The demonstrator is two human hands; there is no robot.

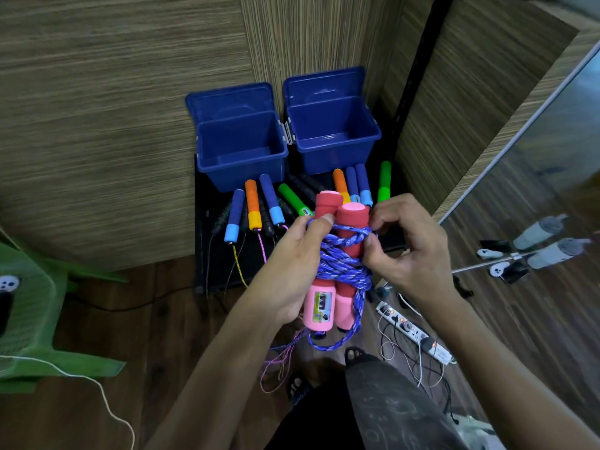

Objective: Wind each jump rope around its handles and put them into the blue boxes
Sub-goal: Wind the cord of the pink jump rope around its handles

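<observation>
purple rope (341, 264) between both hands' grip

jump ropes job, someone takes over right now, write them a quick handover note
Left hand grips the pair of pink handles, thumb pressing the purple rope wound around them.
Right hand pinches the rope near the top of the handles, finishing the wrap; a loop hangs loose below.
Both blue boxes stand open on the black mat, with nothing visible inside.
Done: the pink rope is nearly wound.
Left: secure it, box it, then wind and box the unwound ropes lying in front of the boxes.
</observation>
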